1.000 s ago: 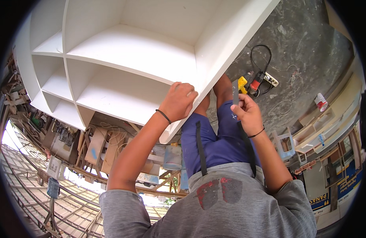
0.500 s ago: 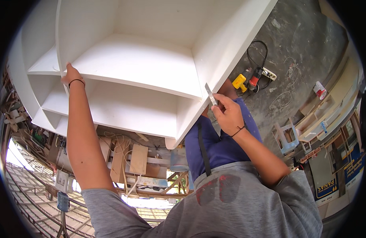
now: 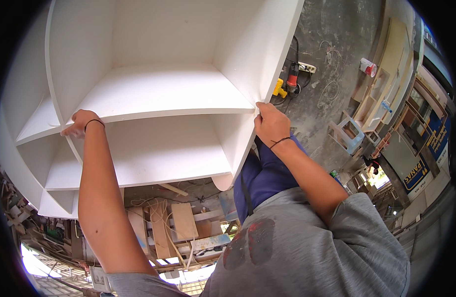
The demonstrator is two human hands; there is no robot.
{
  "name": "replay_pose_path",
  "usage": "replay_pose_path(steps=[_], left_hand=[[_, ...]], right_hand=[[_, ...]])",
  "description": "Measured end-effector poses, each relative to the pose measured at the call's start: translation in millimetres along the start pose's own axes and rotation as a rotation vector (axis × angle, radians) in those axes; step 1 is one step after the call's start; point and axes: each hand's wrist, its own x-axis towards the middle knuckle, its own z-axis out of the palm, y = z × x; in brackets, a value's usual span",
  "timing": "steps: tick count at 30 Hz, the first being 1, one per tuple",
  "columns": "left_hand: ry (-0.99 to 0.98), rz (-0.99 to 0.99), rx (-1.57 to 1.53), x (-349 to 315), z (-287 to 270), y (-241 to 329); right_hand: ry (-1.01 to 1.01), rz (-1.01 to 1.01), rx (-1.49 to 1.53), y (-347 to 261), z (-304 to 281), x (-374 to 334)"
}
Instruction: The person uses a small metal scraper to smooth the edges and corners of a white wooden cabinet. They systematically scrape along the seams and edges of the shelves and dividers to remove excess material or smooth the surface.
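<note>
A large white shelf cabinet (image 3: pixel 159 91), with several open compartments, fills the upper left. At the joint of its upright divider and shelf, my left hand (image 3: pixel 83 123) is closed around the divider's front edge. My right hand (image 3: pixel 272 121) is closed at the front edge of the right side panel (image 3: pixel 272 69), level with the shelf's right end. Its fingertips press near that corner. The utility knife seen in it half a second ago is now almost wholly hidden by the fingers and the panel.
On the grey floor, right of the cabinet, lie a yellow tool (image 3: pixel 280 88), a red-and-black power tool (image 3: pixel 293 79) and a white power strip (image 3: pixel 307 68). Farther right are a pale plastic stool (image 3: pixel 347 133) and a red-and-white can (image 3: pixel 368 67). Wood boards (image 3: pixel 184 221) lie below the cabinet.
My right hand has brought the knife up against the side panel's edge, hiding its blade. My left hand still grips the divider. The whole view has shifted, so the floor things appear farther left.
</note>
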Motion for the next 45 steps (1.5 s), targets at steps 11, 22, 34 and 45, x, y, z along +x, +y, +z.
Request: replay_pose_path(steps=[11, 22, 34, 45], left_hand=[[0.02, 0.075, 0.1, 11, -2, -5], [-0.02, 0.039, 0.302, -47, -20, 29], [-0.011, 0.0, 0.316, -40, -17, 25], [0.007, 0.027, 0.389, -37, -15, 24]], right_hand=[[-0.098, 0.197, -0.23, -33, 16, 4], [-0.176, 0.241, 0.414, -84, 28, -4], [-0.246, 0.352, 0.122, -67, 14, 6], [-0.46, 0.363, -0.009, -56, -9, 30]])
